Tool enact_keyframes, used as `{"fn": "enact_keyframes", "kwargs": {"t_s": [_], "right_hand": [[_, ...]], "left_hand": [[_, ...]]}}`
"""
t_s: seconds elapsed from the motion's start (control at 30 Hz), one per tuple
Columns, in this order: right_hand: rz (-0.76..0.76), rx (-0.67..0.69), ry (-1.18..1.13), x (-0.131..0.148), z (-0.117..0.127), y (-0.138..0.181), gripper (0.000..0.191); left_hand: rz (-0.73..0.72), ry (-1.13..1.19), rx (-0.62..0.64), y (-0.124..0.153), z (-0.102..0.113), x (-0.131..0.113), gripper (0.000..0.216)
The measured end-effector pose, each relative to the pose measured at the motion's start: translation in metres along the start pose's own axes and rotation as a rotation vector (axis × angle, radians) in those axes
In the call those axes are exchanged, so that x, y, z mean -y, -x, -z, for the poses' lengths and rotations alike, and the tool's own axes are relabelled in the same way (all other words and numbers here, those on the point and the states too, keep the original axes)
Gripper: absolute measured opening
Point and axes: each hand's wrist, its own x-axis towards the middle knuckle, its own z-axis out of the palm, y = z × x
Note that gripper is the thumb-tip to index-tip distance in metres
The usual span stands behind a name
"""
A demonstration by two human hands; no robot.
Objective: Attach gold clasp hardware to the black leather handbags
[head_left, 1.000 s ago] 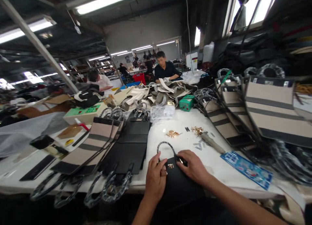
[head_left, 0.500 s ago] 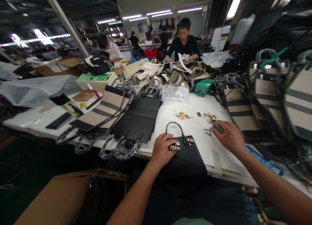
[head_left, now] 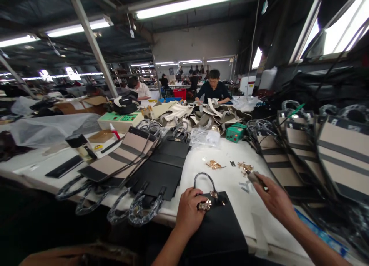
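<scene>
Black bag piece (head_left: pixel 223 229), one: lying at the near edge of the white table (head_left: pixel 197 158), wrapped handle (head_left: pixel 205 174) arching to the far side; left hand (head_left: pixel 188 210): fingers bending against a gold fitting (head_left: pixel 205 205) on it, whether grasping I am not managing to tell; right hand (head_left: pixel 273 195): I am seeing fingers grasping a grey-brown tool (head_left: pixel 256 178) beside gold pieces (head_left: pixel 245 167); far: green box (head_left: pixel 235 132), standing
</scene>
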Motion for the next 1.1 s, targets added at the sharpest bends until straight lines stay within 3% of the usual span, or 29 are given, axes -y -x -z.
{"fn": "enact_keyframes", "kwargs": {"t_s": [0.17,0.27,0.47,0.57,0.7,0.87,1.1], "right_hand": [[-0.101,0.424,-0.417,0.079,-0.01,0.063,0.052],[-0.095,0.5,-0.455,0.103,-0.03,0.078,0.048],[-0.04,0.469,-0.221,0.112,-0.046,0.063,0.039],[-0.047,0.557,-0.216,0.114,-0.038,0.055,0.042],[-0.213,0.714,-0.281,0.115,-0.029,0.051,0.051],[-0.023,0.634,-0.218,0.116,-0.034,0.051,0.041],[-0.045,0.643,-0.15,0.119,-0.038,0.045,0.038]], "left_hand": [[-0.008,-0.022,0.018,0.0,0.0,-0.002,0.025],[-0.022,-0.038,0.044,-0.001,-0.002,0.0,0.019],[-0.032,-0.053,0.046,0.0,-0.002,0.001,0.017],[-0.03,-0.052,0.056,0.0,-0.002,0.001,0.019],[-0.024,-0.047,0.066,0.0,-0.002,0.003,0.02],[-0.023,-0.039,0.07,-0.001,-0.003,0.005,0.021],[-0.012,-0.028,0.106,-0.002,-0.002,0.008,0.021]]}}
